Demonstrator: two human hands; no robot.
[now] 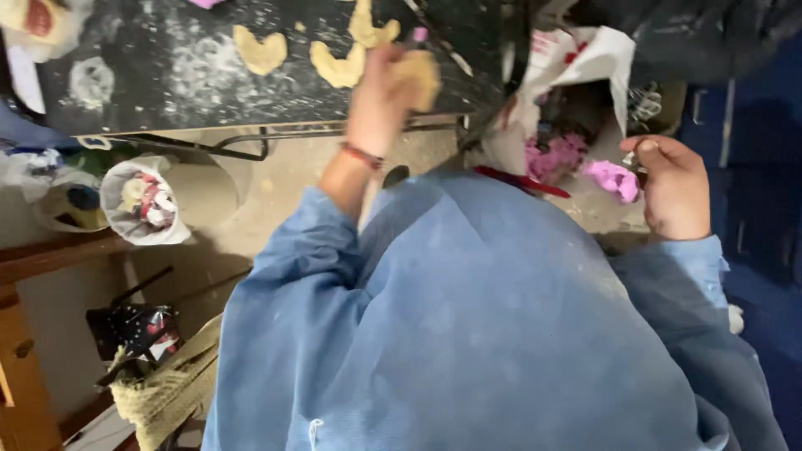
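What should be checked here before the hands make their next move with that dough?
1. Left hand grips dough piece: ok, though blurred.
2. Right hand grips pink lump: cannot tell, it only shows at the fingertips.
3. Floured black worktop has bare room: ok.
4. Cut dough shapes lie apart, not overlapping: ok.
5. White bag stands open: ok.

Left hand (pixel 386 88) raised, fingers curled and gripping, right hand (pixel 672 185) out to the side, fingers pinched
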